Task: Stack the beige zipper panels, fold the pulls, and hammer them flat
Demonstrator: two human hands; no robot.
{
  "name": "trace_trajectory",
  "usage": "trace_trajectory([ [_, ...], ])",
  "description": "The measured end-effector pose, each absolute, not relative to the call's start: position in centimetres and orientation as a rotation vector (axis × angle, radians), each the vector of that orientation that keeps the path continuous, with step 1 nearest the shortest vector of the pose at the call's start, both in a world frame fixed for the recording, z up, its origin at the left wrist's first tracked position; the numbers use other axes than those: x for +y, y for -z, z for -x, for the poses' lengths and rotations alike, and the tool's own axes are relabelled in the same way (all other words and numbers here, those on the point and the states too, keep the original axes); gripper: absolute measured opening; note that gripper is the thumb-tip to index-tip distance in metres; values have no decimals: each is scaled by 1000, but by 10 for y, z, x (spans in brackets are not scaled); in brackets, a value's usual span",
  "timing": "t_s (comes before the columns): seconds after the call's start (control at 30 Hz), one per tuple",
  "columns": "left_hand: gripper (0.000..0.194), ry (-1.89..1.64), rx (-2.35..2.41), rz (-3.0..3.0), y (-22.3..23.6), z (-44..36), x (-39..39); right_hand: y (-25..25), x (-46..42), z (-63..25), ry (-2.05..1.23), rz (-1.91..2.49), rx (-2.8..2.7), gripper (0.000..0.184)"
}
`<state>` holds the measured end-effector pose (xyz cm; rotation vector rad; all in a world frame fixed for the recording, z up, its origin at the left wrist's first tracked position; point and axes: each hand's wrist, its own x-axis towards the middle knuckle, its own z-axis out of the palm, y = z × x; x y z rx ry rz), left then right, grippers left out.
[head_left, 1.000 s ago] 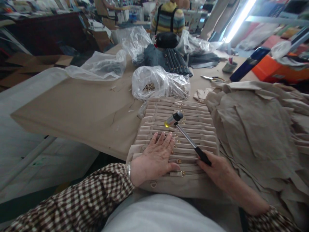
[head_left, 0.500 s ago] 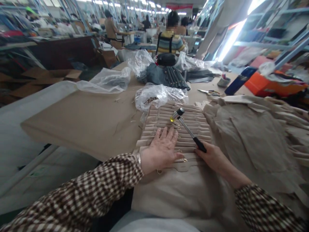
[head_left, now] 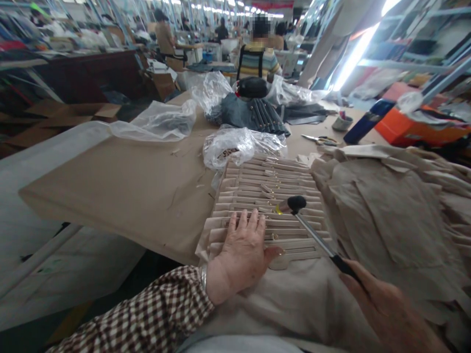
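Note:
My left hand (head_left: 245, 250) lies flat, fingers spread, on a fanned stack of beige leather pieces (head_left: 270, 196) with small gold fittings. My right hand (head_left: 386, 309), at the lower right, grips the black handle of a small hammer (head_left: 312, 230). The hammer's head, black on one end and yellow on the other, hovers just right of my left fingertips above the stack. Both my sleeves are brown-and-white check.
A heap of beige cut leather (head_left: 397, 211) fills the right. Clear plastic bags (head_left: 239, 144) and dark leather pieces (head_left: 253, 113) lie beyond the stack, scissors (head_left: 320, 139) at the back right. Brown paper covers the table (head_left: 110, 191). A person in a striped top (head_left: 257, 59) sits at the far end.
The hammer has swung back toward me and to the right, its head nearer my left fingertips. My right hand pulled down to the lower right. My left hand stayed flat on the stack.

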<state>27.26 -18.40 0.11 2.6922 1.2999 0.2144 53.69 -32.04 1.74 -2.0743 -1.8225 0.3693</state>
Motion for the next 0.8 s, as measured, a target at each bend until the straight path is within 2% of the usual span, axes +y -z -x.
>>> trace_trajectory([
  [0.2, 64, -92, 1255, -2777, 4, -271, -182, 19, -338, -532, -298, 2081, -1981, 35],
  [0.5, 64, -113, 1245, -2822, 5, -264, -188, -5, -329, -528, -165, 1903, -2027, 25],
  [0.63, 63, -160, 1241, -2799, 8, -264, -187, 4, -323, -524, -76, 1905, -2067, 31],
  [0.7, 62, -184, 1246, -2786, 9, -264, -187, 5, -322, -526, -146, 1962, -2110, 34],
  [0.8, 62, -204, 1235, -2797, 10, -263, -187, -5, -327, -528, -299, 2011, -2065, 29],
])
